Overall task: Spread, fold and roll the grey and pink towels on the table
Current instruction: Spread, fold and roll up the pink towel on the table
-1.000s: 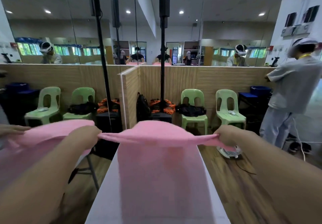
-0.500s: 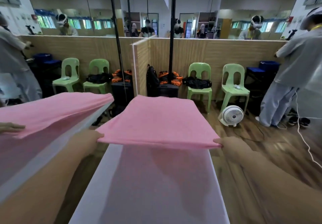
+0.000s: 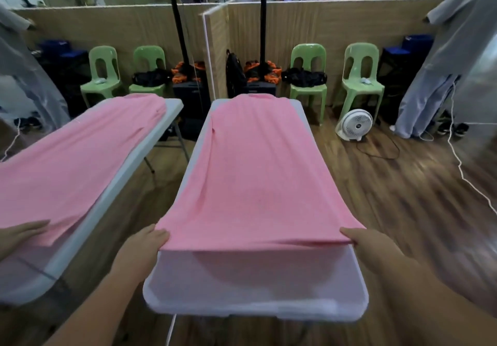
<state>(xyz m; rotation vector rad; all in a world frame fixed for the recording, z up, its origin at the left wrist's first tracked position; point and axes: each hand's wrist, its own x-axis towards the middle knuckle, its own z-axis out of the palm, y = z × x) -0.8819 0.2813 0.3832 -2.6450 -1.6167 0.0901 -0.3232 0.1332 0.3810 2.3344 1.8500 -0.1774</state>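
The pink towel (image 3: pixel 258 173) lies stretched lengthwise along the narrow white table (image 3: pixel 255 302), its far end at the table's far edge. My left hand (image 3: pixel 142 249) pinches the towel's near left corner. My right hand (image 3: pixel 368 246) pinches the near right corner. Both corners are lifted a little above the tabletop, so the near edge hangs taut over its own shadow. No grey towel is in view.
A mirror wall on the left reflects the table, the towel and a hand (image 3: pixel 21 232). Green chairs (image 3: pixel 309 76), bags and a black stand pole (image 3: pixel 263 36) line the partition behind. A white floor fan (image 3: pixel 355 125) and a standing person (image 3: pixel 443 58) are at the right.
The towel was held up in the air in front of me a second ago. It has come down and now lies spread along the table, with my hands lower and nearer to me.
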